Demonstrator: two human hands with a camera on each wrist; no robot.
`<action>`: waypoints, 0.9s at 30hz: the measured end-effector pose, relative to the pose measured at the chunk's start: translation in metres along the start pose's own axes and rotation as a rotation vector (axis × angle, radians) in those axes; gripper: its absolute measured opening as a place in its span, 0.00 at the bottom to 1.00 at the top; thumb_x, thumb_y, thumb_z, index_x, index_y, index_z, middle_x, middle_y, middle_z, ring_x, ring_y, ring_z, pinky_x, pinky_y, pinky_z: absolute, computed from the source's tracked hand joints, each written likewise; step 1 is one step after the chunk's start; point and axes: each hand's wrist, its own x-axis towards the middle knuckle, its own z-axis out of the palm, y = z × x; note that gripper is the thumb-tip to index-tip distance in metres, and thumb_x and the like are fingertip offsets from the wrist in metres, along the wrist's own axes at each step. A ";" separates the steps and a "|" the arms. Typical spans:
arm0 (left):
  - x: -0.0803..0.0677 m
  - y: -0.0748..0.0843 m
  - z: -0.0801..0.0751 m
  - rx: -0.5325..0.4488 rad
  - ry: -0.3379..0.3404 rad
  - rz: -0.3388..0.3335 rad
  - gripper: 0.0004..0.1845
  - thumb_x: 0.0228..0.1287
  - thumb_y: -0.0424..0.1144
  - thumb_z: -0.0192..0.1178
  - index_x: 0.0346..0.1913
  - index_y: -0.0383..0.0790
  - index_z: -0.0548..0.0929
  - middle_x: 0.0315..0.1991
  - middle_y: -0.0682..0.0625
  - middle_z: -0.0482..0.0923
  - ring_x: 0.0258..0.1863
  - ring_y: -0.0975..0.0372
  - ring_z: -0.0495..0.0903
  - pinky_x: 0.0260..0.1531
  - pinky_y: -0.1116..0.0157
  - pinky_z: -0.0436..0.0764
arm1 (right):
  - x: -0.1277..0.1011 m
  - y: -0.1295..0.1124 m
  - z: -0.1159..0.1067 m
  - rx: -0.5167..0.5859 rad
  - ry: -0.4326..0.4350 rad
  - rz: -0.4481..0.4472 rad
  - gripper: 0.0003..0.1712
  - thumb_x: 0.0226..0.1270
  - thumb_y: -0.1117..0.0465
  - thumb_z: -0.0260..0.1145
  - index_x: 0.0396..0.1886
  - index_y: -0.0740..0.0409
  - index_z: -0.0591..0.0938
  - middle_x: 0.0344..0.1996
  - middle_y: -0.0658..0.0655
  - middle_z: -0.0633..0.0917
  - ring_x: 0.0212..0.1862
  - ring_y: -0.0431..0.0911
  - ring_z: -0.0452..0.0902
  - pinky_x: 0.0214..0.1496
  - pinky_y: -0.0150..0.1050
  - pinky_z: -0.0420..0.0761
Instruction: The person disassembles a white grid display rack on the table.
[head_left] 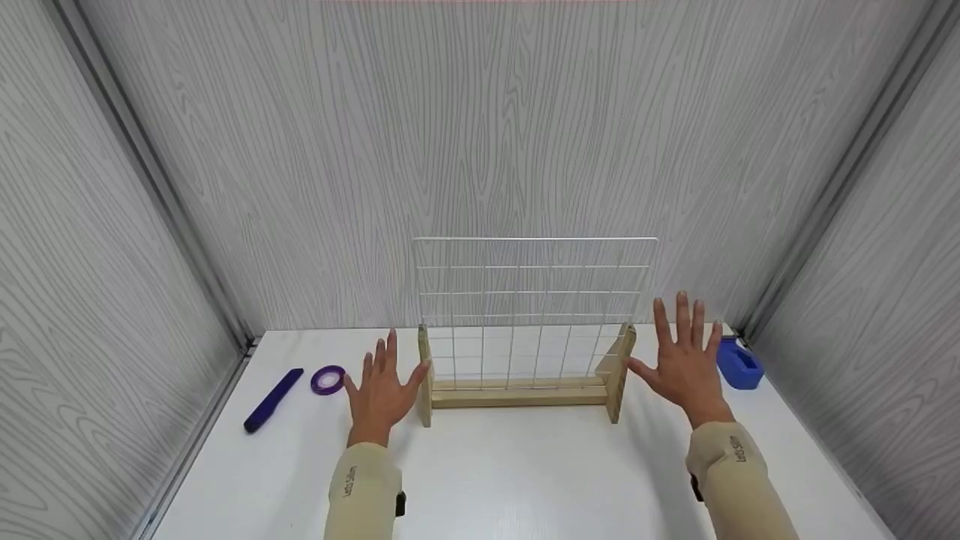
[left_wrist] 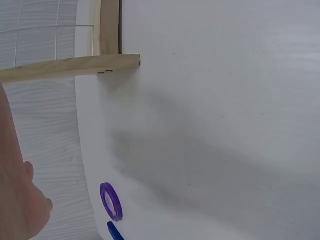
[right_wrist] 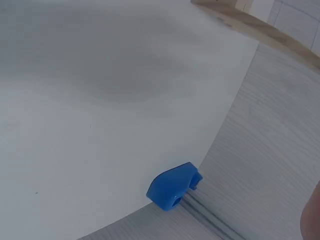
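Between my two hands stands a white wire grid rack (head_left: 525, 291) on a wooden base (head_left: 519, 396). My left hand (head_left: 381, 396) is spread with straight fingers beside the left wooden upright (head_left: 425, 375), thumb tip right at it. Over on the other side, my right hand (head_left: 684, 367) is also spread, its thumb tip close to the right upright (head_left: 619, 375). Both hands hold nothing. A purple ring of ribbon or tape (head_left: 328, 380) lies just left of my left hand. Beyond my right hand sits a blue tape dispenser (head_left: 739, 364), seen also in the right wrist view.
A long dark purple bar-shaped object (head_left: 274, 400) lies slantwise at the table's left. The white table (head_left: 517, 480) is enclosed by grey wood-patterned walls (head_left: 480, 120) at the back and both sides.
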 end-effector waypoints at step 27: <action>0.015 0.024 0.010 -0.451 -0.055 -0.089 0.59 0.57 0.75 0.61 0.83 0.52 0.48 0.82 0.42 0.50 0.80 0.42 0.52 0.77 0.42 0.57 | 0.026 -0.093 0.031 -0.171 0.373 -0.203 0.79 0.44 0.23 0.74 0.83 0.40 0.35 0.83 0.61 0.35 0.83 0.63 0.28 0.72 0.80 0.44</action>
